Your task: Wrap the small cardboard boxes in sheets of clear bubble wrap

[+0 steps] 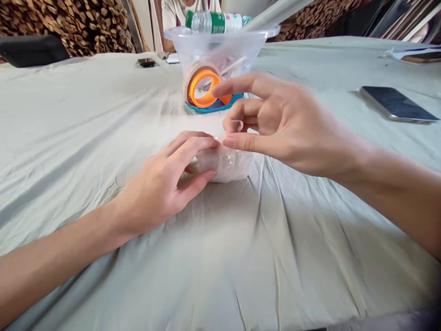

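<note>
A small bundle in clear, crinkled plastic that looks like bubble wrap (229, 164) lies on the cloth in front of me; what it contains is hidden. My left hand (168, 177) grips its left side, fingers over the top and thumb at the near side. Above its right top edge is my right hand (275, 117), with the thumb tip low by the wrap and the index finger raised. A small curl of clear tape (238, 124) shows between the thumb and the bent fingers. Just behind stands a roll of tape (189, 87) with an orange dispenser ring (193, 94).
A clear plastic basin (179, 50) stands behind the tape, with a green-labelled bottle (215, 22) across its rim. A phone (396, 103) lies at right on the pale green cloth (103, 119). A dark object (32, 50) sits far left. Someone (172, 14) is behind the basin.
</note>
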A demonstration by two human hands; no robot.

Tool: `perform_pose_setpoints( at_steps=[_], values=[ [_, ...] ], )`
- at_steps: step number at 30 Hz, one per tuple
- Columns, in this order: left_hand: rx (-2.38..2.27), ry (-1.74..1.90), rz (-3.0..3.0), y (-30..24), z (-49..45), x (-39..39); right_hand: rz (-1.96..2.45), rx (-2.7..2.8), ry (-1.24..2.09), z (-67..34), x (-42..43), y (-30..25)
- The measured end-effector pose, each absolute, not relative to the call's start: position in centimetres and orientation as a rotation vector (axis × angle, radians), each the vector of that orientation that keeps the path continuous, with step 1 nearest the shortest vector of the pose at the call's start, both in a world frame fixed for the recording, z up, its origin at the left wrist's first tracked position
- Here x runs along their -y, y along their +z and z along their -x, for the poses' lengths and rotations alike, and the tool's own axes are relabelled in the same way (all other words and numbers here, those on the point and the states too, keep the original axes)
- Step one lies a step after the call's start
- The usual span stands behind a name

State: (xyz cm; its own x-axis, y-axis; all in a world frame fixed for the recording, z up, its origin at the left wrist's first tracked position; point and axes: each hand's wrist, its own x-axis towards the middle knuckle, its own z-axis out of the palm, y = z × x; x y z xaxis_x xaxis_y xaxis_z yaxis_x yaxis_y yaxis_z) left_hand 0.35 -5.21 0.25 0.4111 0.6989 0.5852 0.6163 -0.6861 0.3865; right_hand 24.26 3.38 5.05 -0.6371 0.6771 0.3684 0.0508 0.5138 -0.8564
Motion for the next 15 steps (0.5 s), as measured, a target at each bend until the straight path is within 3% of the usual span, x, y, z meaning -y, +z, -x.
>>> perform_pose_setpoints(
  at_steps=[9, 15],
  values=[
    [-1.136, 1.235, -2.480, -0.08, -0.21, 5.25, 0.574, 2.052, 1.113, -23.88, -3.40, 4.87],
    [-1.257, 1.108, -2.590, 0.40, -0.42, 5.52, 0.654, 2.013, 1.150, -23.74, -2.86, 5.19]
  ],
)
